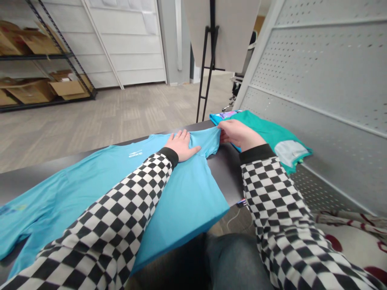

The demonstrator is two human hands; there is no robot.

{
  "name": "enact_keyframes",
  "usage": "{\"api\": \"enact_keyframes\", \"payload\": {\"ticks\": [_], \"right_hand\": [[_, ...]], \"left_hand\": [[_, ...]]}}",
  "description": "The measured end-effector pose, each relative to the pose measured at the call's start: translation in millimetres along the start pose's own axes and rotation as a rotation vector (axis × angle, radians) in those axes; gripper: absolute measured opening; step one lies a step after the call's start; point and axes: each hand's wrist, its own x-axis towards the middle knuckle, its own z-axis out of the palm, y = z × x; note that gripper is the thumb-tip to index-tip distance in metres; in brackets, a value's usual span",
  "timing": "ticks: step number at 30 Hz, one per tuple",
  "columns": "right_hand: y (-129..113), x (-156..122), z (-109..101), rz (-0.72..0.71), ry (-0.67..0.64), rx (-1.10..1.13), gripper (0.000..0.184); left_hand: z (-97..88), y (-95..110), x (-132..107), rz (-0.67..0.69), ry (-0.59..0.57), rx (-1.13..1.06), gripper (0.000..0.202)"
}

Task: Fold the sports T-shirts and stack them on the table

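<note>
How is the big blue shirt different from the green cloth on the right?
The blue shirt is spread wide, while the green cloth lies in a smaller pile. The blue shirt shows small white lettering; the green cloth shows a big pale patch. The left hand lies flat on the blue shirt, but not on the green cloth. Both are cloth.

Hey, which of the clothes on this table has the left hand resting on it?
The light blue shirt, with white lettering on its chest: the left hand lies on it. The green garment is farther right.
</note>
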Motion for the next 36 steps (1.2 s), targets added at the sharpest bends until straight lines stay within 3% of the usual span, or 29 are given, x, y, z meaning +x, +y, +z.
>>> {"api": "enact_keyframes", "payload": {"ticks": [7, 15, 23, 26, 36], "right_hand": [[5, -20, -9, -0.013, -0.281, -0.038, 0.051], [28, -38, -18, 0.042, -0.439, 0.012, 0.069], [33, -50, 7, -0.097, -0.567, 0.115, 0.068], [33, -52, 10, -0.137, -0.553, 0.095, 0.063], [33, -63, -31, -0.061, -0.613, -0.151, 0.052]], "left_hand": [[-0.2, 0, 0, 0.003, 0.012, 0.001, 0.109], [3.4, -1, 3, 0.006, 0.029, -0.007, 0.109], [7.9, -1, 5, 0.007, 0.049, -0.015, 0.105], [9.4, -2, 5, 0.009, 0.06, -0.013, 0.105], [7.1, -2, 4, 0.013, 0.038, -0.031, 0.11]]}}
